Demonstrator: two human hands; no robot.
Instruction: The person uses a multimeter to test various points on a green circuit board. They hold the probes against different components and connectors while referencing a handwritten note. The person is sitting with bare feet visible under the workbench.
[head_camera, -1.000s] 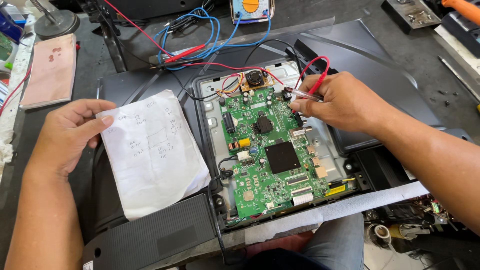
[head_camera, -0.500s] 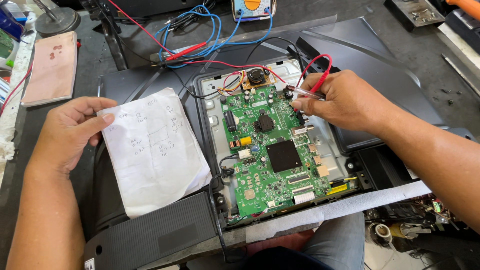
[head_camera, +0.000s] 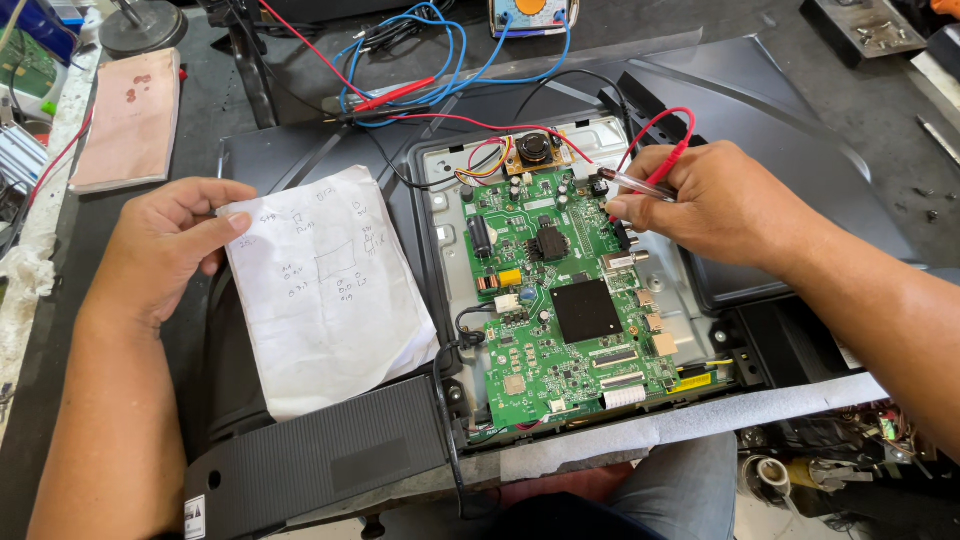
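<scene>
- My right hand (head_camera: 725, 205) is closed around the red probe (head_camera: 640, 185), its tip down on the upper right edge of the green circuit board (head_camera: 565, 310); I should keep the wrist planted on the black back panel (head_camera: 800, 130) so the tip doesn't skate onto a neighbouring pin.
- The exact contact point is hard to make out from here, I think it's by the small black connector.
- My left hand (head_camera: 165, 250) pins the top left corner of the paper sheet (head_camera: 325, 290) under the thumb, fingers loosely curled, so the notes lie flat just left of the board.
- Best to hold the probe steeply and press lightly.
- The red lead (head_camera: 660, 125) loops clear above the board; I'd leave it slack.
</scene>
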